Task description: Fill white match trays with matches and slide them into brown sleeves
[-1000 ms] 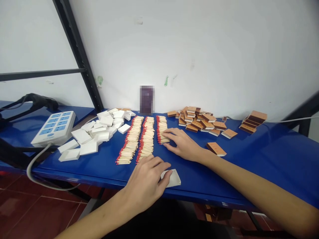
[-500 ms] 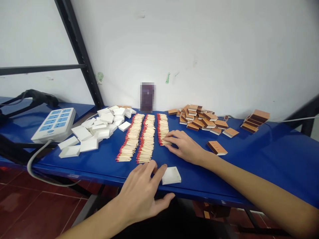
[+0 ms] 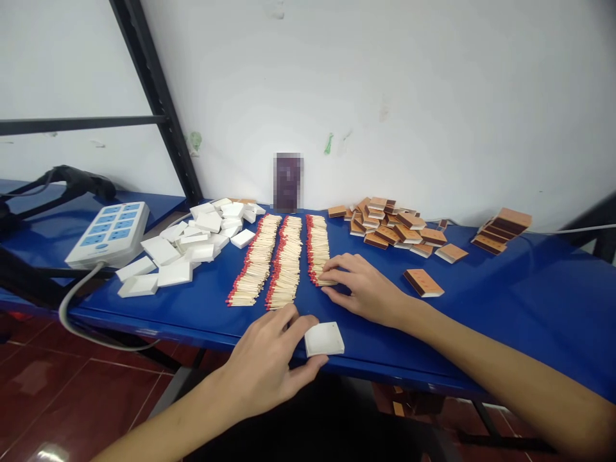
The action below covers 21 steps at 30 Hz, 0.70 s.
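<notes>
My left hand (image 3: 276,356) grips a white inner matchbox tray (image 3: 325,339) at the table's front edge, thumb on its near side and fingers at its far left corner. The tray looks bare inside. My right hand (image 3: 360,285) has its thumb and fingers closed around matches at the near end of the right-hand row of matches (image 3: 317,244); how many it holds is hidden. Two longer rows of red-headed matches, a middle row (image 3: 287,263) and a left row (image 3: 257,260), lie side by side to the left.
White trays (image 3: 176,273) are heaped on the left, beside a power strip (image 3: 110,234). Brown matchbox sleeves (image 3: 385,224) are piled at the back right, with a small stack (image 3: 503,230) farther right. One sleeve (image 3: 423,282) lies near my right forearm. A pixelated dark object (image 3: 287,183) stands by the wall.
My left thumb and fingers have closed onto the white tray, which has shifted slightly left. My right hand stays at the near end of the right-hand match row.
</notes>
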Each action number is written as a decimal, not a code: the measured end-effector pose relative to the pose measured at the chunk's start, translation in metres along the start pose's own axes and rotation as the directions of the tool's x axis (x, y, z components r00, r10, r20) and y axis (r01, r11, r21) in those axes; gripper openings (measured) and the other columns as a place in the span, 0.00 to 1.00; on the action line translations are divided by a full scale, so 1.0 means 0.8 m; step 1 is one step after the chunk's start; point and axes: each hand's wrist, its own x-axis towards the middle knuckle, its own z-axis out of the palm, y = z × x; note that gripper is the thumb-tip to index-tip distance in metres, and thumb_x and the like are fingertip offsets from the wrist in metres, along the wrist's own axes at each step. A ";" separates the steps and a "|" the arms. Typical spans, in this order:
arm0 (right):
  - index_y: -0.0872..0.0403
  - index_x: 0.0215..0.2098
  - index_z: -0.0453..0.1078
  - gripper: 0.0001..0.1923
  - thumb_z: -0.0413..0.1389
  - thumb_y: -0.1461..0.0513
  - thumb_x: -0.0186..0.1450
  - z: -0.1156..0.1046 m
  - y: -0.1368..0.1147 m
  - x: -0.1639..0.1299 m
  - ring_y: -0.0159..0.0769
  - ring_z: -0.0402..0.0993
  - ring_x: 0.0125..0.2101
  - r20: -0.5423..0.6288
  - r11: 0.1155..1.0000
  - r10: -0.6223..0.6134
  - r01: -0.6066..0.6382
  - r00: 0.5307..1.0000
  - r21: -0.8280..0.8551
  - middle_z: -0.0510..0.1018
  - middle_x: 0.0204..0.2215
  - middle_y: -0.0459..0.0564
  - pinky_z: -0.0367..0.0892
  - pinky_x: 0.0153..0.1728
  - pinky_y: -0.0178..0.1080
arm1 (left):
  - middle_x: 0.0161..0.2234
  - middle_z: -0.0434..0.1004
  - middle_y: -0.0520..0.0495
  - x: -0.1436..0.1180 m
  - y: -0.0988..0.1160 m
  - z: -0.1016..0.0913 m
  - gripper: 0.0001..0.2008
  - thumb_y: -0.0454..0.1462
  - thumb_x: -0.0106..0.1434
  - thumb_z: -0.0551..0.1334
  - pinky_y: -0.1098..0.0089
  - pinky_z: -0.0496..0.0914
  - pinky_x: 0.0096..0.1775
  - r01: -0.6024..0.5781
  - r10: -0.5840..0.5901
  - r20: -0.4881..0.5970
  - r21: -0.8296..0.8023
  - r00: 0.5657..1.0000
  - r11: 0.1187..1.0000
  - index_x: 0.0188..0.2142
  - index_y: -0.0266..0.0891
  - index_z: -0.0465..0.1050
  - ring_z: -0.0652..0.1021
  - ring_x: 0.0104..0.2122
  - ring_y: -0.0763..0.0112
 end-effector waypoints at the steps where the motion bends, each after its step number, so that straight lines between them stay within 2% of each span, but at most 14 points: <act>1: 0.54 0.41 0.74 0.08 0.54 0.63 0.69 0.000 0.000 0.000 0.41 0.71 0.42 -0.002 1.000 0.003 -0.003 1.000 -0.001 0.77 0.42 0.55 0.67 0.44 0.46 | 0.40 0.72 0.45 0.001 0.001 -0.001 0.15 0.42 0.66 0.61 0.60 0.73 0.38 0.001 -0.001 0.012 -0.008 1.000 1.000 0.50 0.42 0.67 0.76 0.37 0.60; 7: 0.53 0.41 0.75 0.08 0.53 0.63 0.68 -0.002 0.002 0.001 0.41 0.71 0.40 0.009 1.000 0.027 -0.027 1.000 -0.006 0.77 0.40 0.54 0.67 0.42 0.45 | 0.36 0.74 0.47 0.007 0.007 -0.007 0.14 0.41 0.62 0.65 0.57 0.71 0.44 -0.038 0.039 0.032 -0.041 0.999 0.998 0.46 0.40 0.70 0.76 0.36 0.61; 10: 0.52 0.44 0.75 0.10 0.52 0.63 0.69 -0.003 0.001 0.000 0.41 0.71 0.40 0.027 1.000 0.023 -0.023 0.999 -0.007 0.76 0.40 0.54 0.67 0.41 0.45 | 0.35 0.75 0.48 0.006 0.007 -0.009 0.14 0.40 0.60 0.66 0.61 0.72 0.40 -0.067 0.065 -0.015 -0.095 0.998 0.993 0.45 0.40 0.70 0.76 0.33 0.64; 13: 0.53 0.45 0.74 0.11 0.51 0.64 0.69 -0.006 -0.001 0.001 0.41 0.70 0.39 0.037 0.999 0.029 -0.028 0.999 -0.021 0.76 0.40 0.54 0.66 0.41 0.44 | 0.36 0.78 0.50 0.004 0.006 -0.012 0.18 0.40 0.58 0.69 0.68 0.72 0.35 -0.123 0.103 -0.120 -0.181 0.988 0.976 0.47 0.42 0.71 0.78 0.32 0.67; 18: 0.54 0.38 0.73 0.07 0.52 0.65 0.66 -0.013 0.000 0.001 0.39 0.70 0.35 0.037 0.996 0.075 -0.073 0.997 -0.056 0.75 0.35 0.52 0.64 0.37 0.41 | 0.33 0.81 0.53 0.006 0.000 -0.017 0.20 0.38 0.52 0.73 0.72 0.72 0.34 -0.203 0.136 -0.247 -0.269 0.959 0.941 0.45 0.41 0.73 0.77 0.28 0.72; 21: 0.53 0.31 0.70 0.04 0.53 0.65 0.63 -0.020 0.002 0.000 0.36 0.68 0.29 0.081 0.985 0.150 -0.142 0.985 -0.097 0.74 0.29 0.48 0.61 0.33 0.38 | 0.32 0.80 0.52 0.009 -0.004 -0.019 0.20 0.40 0.51 0.73 0.71 0.71 0.32 -0.223 0.170 -0.213 -0.254 0.962 0.941 0.44 0.41 0.75 0.77 0.26 0.72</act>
